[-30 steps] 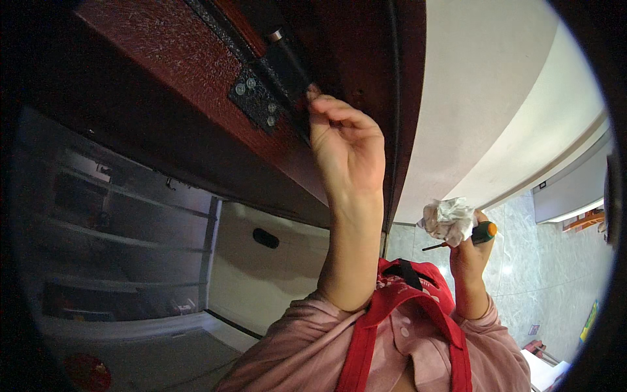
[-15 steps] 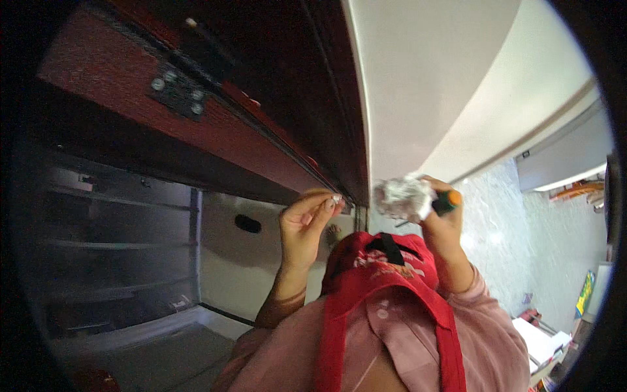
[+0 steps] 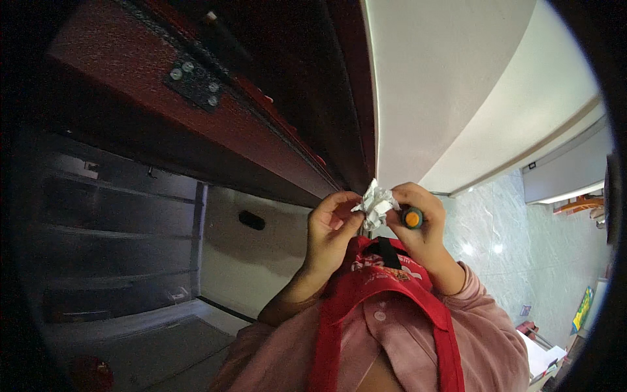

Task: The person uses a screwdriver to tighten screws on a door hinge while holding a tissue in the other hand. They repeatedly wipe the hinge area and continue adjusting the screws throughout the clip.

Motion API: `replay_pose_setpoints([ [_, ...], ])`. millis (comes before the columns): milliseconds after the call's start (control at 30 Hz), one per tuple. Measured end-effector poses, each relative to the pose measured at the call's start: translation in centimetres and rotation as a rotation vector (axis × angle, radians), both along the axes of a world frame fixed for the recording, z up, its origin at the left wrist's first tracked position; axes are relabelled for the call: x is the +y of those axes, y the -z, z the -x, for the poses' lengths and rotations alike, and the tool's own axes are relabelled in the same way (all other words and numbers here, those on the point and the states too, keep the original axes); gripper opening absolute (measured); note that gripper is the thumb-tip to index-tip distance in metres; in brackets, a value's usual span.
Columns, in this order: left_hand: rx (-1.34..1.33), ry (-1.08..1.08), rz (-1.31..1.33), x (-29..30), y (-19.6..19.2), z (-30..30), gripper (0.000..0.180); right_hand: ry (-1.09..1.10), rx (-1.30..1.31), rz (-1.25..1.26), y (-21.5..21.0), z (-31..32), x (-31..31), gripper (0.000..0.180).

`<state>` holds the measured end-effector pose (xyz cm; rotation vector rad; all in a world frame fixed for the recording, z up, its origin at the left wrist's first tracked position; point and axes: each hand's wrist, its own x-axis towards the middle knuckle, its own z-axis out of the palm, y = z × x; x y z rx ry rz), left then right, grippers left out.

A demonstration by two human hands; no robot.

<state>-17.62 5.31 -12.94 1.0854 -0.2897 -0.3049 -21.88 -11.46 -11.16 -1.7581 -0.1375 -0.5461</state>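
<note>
A crumpled piece of white paper (image 3: 375, 207) is held between my two hands in front of my chest. My left hand (image 3: 328, 230) is closed, thumb and fingers pinching the paper's left edge. My right hand (image 3: 428, 225) grips the paper's right side with its fingertips. In that same palm lies a screwdriver (image 3: 411, 218) with a dark green handle and an orange end facing up; its shaft is mostly hidden. Whether anything small sits inside the paper I cannot tell.
Close ahead stands a dark red door edge (image 3: 124, 72) with a metal hinge plate (image 3: 194, 83) screwed onto it. A white wall (image 3: 444, 85) rises to its right. Shelves (image 3: 117, 235) are at the left, and pale tiled floor (image 3: 490, 261) spreads out at the right.
My hands have come together. My left fingers, which pinched something small and white apart from the paper, now touch the paper. My right hand has moved slightly lower and left with the screwdriver.
</note>
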Motion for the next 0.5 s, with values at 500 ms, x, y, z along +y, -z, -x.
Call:
replay_pose_setpoints([
  [500, -0.225, 0.166, -0.316, 3.8, -0.6, 0.1, 0.031, -0.015, -0.184, 0.070, 1.8, -0.3, 1.4, 0.036],
])
